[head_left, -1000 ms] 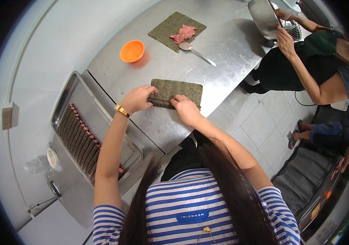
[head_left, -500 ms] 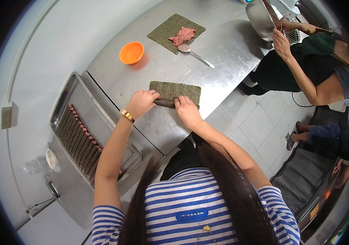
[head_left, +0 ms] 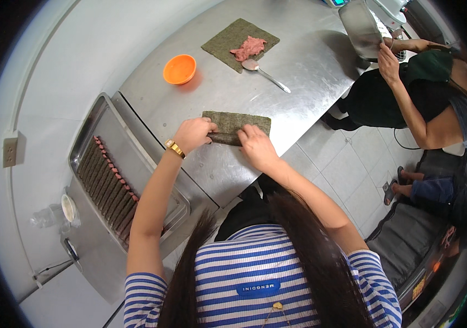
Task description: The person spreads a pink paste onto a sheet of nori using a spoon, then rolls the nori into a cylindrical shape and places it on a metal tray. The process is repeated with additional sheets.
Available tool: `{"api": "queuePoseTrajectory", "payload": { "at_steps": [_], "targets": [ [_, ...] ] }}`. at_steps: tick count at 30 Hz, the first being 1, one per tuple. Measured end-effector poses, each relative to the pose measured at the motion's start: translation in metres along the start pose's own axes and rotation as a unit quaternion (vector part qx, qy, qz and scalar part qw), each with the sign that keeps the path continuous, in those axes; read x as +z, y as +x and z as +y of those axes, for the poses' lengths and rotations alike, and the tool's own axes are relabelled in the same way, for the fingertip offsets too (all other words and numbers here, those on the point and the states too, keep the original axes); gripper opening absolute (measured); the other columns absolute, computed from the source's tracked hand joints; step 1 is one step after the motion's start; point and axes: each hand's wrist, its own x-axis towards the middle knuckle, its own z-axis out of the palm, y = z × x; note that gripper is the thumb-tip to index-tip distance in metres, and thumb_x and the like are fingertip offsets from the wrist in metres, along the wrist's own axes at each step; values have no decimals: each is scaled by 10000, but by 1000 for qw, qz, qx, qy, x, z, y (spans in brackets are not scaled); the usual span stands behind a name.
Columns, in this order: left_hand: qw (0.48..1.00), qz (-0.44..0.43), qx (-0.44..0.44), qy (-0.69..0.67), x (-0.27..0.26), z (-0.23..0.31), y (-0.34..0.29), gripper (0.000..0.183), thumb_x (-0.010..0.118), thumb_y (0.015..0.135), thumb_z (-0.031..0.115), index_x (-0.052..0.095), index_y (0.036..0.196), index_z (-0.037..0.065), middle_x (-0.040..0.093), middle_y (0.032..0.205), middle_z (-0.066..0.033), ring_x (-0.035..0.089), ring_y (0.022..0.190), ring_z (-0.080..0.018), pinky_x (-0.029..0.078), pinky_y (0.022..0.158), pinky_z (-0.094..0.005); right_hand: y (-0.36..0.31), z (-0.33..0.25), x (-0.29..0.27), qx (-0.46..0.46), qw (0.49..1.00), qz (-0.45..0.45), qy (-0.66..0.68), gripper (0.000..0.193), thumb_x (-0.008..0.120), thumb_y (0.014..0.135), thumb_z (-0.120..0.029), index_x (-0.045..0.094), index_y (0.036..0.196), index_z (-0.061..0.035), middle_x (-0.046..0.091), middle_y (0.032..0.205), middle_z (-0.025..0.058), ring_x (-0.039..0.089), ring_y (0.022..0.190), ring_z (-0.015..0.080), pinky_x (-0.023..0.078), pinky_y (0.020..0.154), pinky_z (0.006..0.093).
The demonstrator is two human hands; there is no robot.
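Note:
A dark green seaweed sheet, its near edge rolled up, lies at the front of the metal table. My left hand grips the left end of the roll between thumb and fingers. At the right end, my right hand has its fingers curled over the roll. Whatever is inside the roll is hidden. Farther back lies a second seaweed sheet with a lump of pink minced meat paste on it. A smeared metal spoon rests at that sheet's near corner. An orange bowl stands to its left.
On the left, a metal tray holds a row of several seaweed rolls with pink ends. At the table's far right another person tilts a large steel bowl. A white tub sits beyond the tray, by the wall.
The roll has turned away from me, and less of the sheet lies flat beyond it. The other person's steel bowl has shifted right and tipped further.

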Motion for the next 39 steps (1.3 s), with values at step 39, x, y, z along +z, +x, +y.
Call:
{"api": "queuePoseTrajectory", "payload": {
  "at_steps": [39],
  "targets": [
    [997, 66, 25, 42, 9, 19, 6, 247, 725, 738, 146, 672, 978, 120, 642, 971, -34, 644, 908, -262, 523, 775, -402, -9, 20, 12, 61, 993, -76, -62, 276, 594, 763, -55, 604, 1023, 37, 581, 1003, 156, 573, 971, 307, 495, 846, 380]
  ]
}}
